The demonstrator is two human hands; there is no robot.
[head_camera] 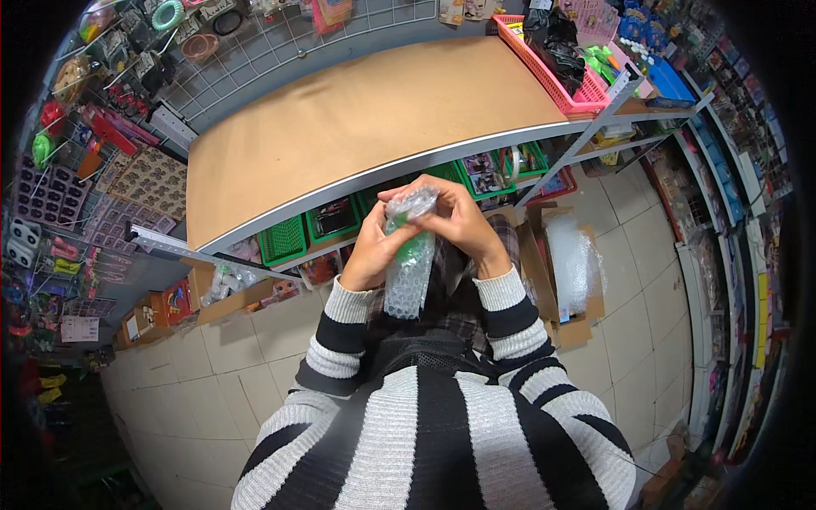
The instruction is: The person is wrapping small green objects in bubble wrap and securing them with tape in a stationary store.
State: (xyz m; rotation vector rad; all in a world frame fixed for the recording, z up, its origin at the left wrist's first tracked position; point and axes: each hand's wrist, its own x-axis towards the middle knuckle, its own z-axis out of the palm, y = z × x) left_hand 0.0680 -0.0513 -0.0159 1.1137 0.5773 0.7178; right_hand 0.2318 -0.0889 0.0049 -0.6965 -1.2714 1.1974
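Observation:
Both my hands hold a strip of clear bubble wrap (406, 290) over my lap, in front of the shelf's edge. Something green shows through the plastic near its upper part; its kind is hidden by the wrap and my fingers. My left hand (371, 252) grips the left side, thumb laid across the front. My right hand (464, 220) pinches the upper right side, its thumb meeting the wrap close to the left thumb. The top of the wrap is bunched between the hands, and its lower end hangs down loose.
A wooden shelf board (370, 121) with a metal edge lies ahead. A pink basket (551, 70) holding a black plastic bag (558, 44) stands at its right end. Green baskets (284, 241) sit below. On the right floor, a cardboard box (583, 322) contains more bubble wrap (569, 268).

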